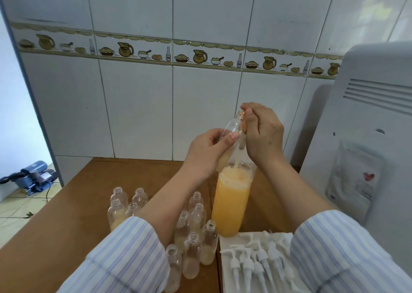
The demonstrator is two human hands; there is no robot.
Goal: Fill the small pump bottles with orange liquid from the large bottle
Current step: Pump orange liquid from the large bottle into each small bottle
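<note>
Clear empty small plastic bottles [193, 232] stand clustered on the brown wooden table [73, 214]. The left hand [206, 152] grips a tilted clear small bottle [231, 132] above the tall orange-filled large bottle [230, 203]; the right hand [263, 134] pinches something at its neck, beside white plastic pump heads [256, 263]

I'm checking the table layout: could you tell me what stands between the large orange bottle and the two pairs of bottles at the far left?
In the head view, a cluster of small uncapped bottles stands between the large bottle and the left group; the left forearm crosses there.
</note>
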